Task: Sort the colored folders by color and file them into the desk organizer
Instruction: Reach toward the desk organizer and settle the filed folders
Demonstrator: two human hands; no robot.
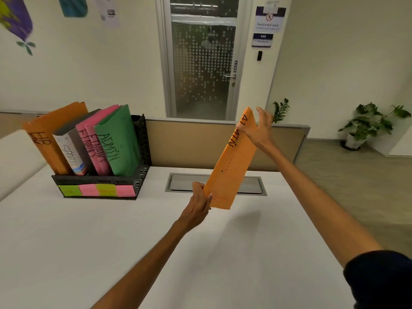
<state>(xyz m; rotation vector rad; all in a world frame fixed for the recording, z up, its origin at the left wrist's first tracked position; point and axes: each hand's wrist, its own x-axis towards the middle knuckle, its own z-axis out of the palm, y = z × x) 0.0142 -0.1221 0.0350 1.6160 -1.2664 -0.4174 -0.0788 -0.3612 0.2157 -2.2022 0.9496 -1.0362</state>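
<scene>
An orange folder (231, 166) marked ADMIN hangs tilted above the white desk (111, 237), right of centre. My left hand (199, 201) grips its lower corner and my right hand (259, 128) pinches its upper edge. At the back left stands the black desk organizer (138, 177) with green and pink colour labels on its front. It holds an orange HR folder (48, 139), a grey folder (71, 150), two pink FINANCE folders (93, 141) and a green ADMIN folder (118, 143), all leaning left.
A metal cable hatch (180, 182) is set into the desk behind the held folder. A beige partition (189, 143) runs along the desk's back edge. Potted plants (365, 123) stand on the floor at right, and a glass door (202, 63) is behind.
</scene>
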